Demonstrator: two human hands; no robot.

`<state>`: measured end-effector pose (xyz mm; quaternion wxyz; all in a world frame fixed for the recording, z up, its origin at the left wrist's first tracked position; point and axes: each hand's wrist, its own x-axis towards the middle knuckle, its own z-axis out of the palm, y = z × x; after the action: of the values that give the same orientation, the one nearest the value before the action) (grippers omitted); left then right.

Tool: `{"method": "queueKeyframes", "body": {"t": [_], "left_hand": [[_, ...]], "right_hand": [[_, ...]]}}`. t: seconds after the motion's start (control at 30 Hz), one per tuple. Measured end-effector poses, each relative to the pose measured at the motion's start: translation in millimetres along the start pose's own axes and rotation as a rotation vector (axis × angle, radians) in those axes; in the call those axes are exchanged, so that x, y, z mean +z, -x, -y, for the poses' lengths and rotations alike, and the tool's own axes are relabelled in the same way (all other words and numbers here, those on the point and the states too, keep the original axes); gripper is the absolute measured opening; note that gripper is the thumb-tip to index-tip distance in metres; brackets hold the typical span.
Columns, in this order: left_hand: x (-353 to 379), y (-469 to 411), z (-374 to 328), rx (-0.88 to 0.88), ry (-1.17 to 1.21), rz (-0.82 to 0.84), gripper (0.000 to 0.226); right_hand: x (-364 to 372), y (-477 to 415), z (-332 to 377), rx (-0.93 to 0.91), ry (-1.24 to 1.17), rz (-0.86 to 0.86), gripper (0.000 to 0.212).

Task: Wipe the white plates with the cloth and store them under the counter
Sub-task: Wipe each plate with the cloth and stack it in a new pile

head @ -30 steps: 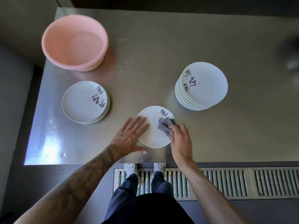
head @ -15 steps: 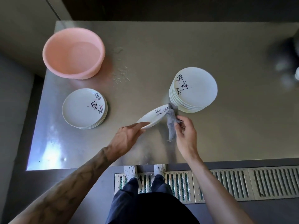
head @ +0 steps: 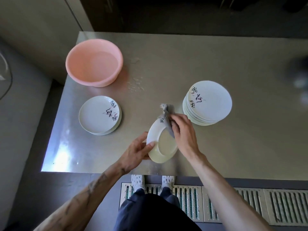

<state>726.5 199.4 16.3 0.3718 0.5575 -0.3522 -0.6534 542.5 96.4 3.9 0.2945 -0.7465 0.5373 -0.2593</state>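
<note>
left hand (head: 138, 150): fingers curled round the near-left rim of the plate (head: 162, 147) | right hand (head: 183, 132): fingers clamped on the grey cloth (head: 167, 119), pressing it on the far rim | plate: tilted, underside up, between both hands over the table (head: 166, 64)

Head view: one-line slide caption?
Left hand holds a white plate underside-up; right hand presses a grey cloth to it, above the steel counter.

I see a pink basin (head: 94, 63) far left, upright. Droplets (head: 135, 84) spattered just right of it. Slotted metal floor grate (head: 250, 204) runs along the near edge. Dark blurred object (head: 298, 75) far right, can't identify it.
</note>
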Motion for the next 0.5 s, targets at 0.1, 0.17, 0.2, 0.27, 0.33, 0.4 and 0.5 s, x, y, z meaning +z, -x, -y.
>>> {"method": "queueKeyframes", "body": {"t": [0.1,0.17,0.2,0.27,0.33,0.4,0.5], "left_hand": [[-2,2,-2,0.001,0.002,-0.012,0.030],[-1,2,-4,0.009,0.005,-0.035,0.030],[-1,3,-6,0.010,0.011,-0.038,0.031],[-2,5,-8,0.010,0.012,-0.032,0.032],[-2,6,-10,0.007,0.017,-0.031,0.032],[-1,7,-11,0.006,0.032,-0.029,0.030],[2,11,-14,0.021,0.058,-0.041,0.029]], "right_hand": [[4,15,24,-0.199,0.035,0.094,0.032],[4,22,33,-0.333,0.057,0.142,0.031],[4,17,30,-0.328,0.068,0.124,0.031],[3,-1,17,-0.150,0.034,0.031,0.032],[0,-8,11,-0.008,-0.003,-0.014,0.034],[0,-1,21,-0.081,0.020,-0.008,0.034],[-2,4,31,-0.239,0.035,0.040,0.031]]}}
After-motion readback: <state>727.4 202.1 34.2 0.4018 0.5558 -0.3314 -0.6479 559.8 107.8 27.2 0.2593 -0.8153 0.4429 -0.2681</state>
